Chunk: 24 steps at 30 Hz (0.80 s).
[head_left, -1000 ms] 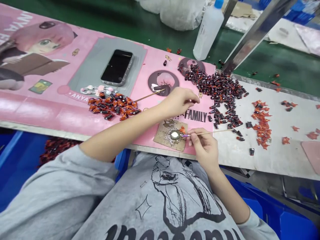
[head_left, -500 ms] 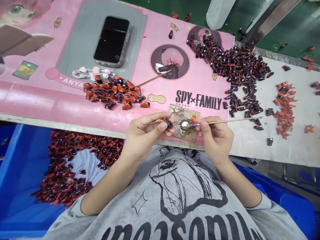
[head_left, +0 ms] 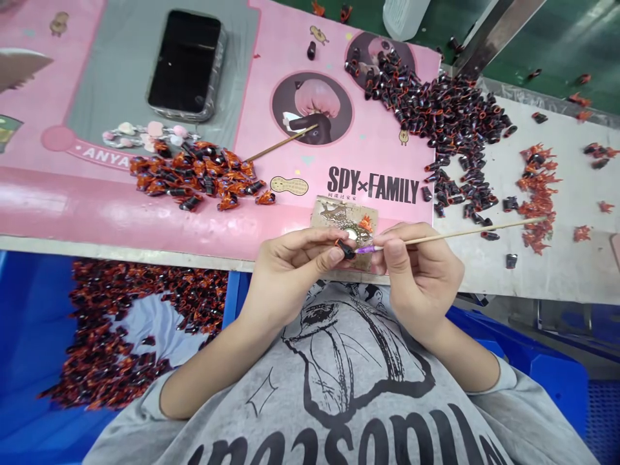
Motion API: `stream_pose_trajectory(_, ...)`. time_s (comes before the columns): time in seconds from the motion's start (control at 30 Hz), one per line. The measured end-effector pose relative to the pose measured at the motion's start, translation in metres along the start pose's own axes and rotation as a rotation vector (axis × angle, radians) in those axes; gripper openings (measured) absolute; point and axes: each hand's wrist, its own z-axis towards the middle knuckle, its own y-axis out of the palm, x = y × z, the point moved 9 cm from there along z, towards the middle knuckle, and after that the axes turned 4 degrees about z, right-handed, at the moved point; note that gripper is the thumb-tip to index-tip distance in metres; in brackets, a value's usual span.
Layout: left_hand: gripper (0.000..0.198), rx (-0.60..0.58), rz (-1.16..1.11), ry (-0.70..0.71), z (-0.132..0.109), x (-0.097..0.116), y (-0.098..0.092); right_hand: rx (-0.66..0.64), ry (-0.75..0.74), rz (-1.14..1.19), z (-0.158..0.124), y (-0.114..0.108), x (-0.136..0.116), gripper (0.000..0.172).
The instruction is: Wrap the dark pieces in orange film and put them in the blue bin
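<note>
The left grip [head_left: 290, 278] has closed in, pinching a black-and-orange piece [head_left: 345, 249] just beside the purple tip of the wooden stick [head_left: 460, 234] held in the right grip [head_left: 421, 278]. A loose pinch could drop it onto the glittery card [head_left: 339, 210] below.

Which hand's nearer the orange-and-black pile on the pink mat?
Left hand: below and to the right of the orange-and-black pile. Right hand: farther right, beyond the left hand.

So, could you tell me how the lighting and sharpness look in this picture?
Head view: glare lies along the glossy pink mat, faint reflections mark the phone screen, edges bow from wide-angle distortion, and the left hand and right hand look sharp.
</note>
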Motion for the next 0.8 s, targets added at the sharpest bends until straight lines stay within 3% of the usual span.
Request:
stream_pose_trajectory(0.27, 0.022, -0.005, 0.034, 0.042, -0.007, 0.004, 0.006, 0.069, -0.014, 0.088, 0.001, -0.008, 0.001, 0.02)
stream_pose_trajectory(0.43, 0.019, -0.036, 0.035, 0.045, -0.011, 0.005, 0.013, 0.04, 0.08, 0.127, 0.002, -0.006, 0.008, 0.025)
stream_pose_trajectory(0.63, 0.019, -0.044, 0.048, 0.027, -0.012, 0.003, 0.013, 0.007, 0.08, 0.177, 0.002, -0.003, 0.01, 0.024)
stream_pose_trajectory(0.8, 0.019, -0.035, 0.09, 0.032, -0.013, 0.006, 0.014, 0.07, 0.077, 0.188, 0.0, -0.013, 0.011, 0.024)
